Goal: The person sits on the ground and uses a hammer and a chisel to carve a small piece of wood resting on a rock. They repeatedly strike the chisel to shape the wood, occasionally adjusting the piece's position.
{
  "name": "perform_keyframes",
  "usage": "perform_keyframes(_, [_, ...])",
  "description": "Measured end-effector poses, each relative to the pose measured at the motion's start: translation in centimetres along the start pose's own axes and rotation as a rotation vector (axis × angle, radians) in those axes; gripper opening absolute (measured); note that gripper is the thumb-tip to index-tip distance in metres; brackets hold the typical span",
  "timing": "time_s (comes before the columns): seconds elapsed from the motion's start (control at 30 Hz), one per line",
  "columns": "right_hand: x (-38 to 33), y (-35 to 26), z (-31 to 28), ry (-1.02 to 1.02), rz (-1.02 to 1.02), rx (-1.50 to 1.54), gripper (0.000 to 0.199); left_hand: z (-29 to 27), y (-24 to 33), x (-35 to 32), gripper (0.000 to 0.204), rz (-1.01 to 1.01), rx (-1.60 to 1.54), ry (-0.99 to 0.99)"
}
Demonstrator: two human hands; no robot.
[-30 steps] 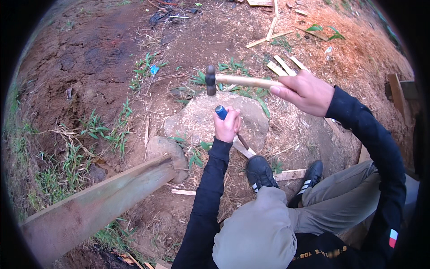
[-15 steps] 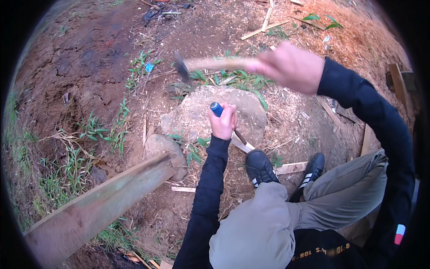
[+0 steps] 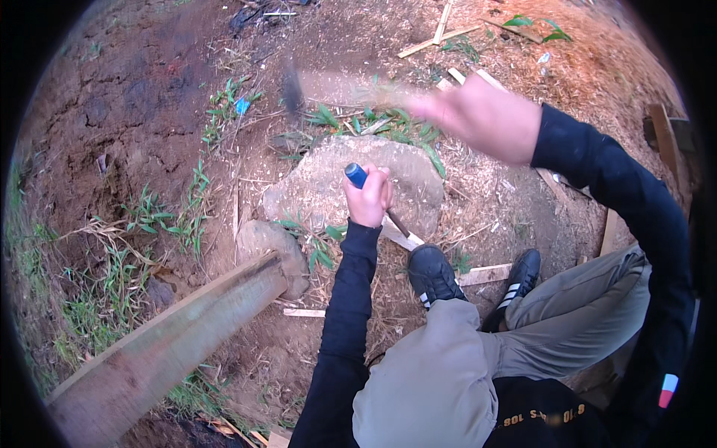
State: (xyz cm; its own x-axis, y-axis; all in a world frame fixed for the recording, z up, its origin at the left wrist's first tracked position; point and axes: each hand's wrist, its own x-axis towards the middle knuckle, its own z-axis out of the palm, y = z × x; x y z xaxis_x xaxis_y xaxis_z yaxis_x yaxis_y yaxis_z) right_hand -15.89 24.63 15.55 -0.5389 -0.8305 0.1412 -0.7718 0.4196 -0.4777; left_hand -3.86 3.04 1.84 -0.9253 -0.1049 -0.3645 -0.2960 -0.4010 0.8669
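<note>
My left hand (image 3: 367, 200) is wrapped round the blue handle of a chisel (image 3: 355, 175), whose blue end sticks out above the fist. Its dark metal shaft comes out below the hand and slants down toward a pale piece of wood (image 3: 404, 238) by the toe of my shoe (image 3: 432, 270). Up and to the right, my right hand (image 3: 489, 121) grips the wooden handle of a hammer (image 3: 293, 91). The hammer is smeared by motion, its dark head up and to the left of the chisel, apart from it. A large flat stone (image 3: 314, 179) lies beneath my left hand.
A long plank (image 3: 179, 336) rests with one end by a smaller stone (image 3: 276, 250) at the left. Wood strips (image 3: 441, 41) lie at the far side, and a short board (image 3: 484, 275) lies between my shoes. Grass (image 3: 119, 287), wood shavings and bare soil cover the ground.
The hammer head has moved slightly up and left, with more blur. My left hand still holds the chisel in nearly the same place; the whole view has shifted a little.
</note>
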Motion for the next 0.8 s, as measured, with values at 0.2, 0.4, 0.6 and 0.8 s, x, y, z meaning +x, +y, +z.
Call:
perform_keyframes(0.2, [-0.3,-0.5,-0.3,-0.061,0.340,0.295,0.049,1.3,-0.7,0.0,0.034,0.014,0.045,-0.024])
perform_keyframes(0.4, [-1.3,-0.1,7.3,0.372,0.658,0.590,0.047,-1.3,0.7,-0.2,0.035,-0.002,-0.105,0.046])
perform_keyframes(0.6, [-6.5,-3.5,15.6,0.406,0.585,1.426,0.028,5.9,1.3,-2.6,0.031,0.377,0.581,-0.203])
perform_keyframes(0.8, [-6.1,-5.9,12.9,0.446,0.677,1.319,0.031,10.8,7.6,-0.8,0.032,0.336,0.918,-0.293])
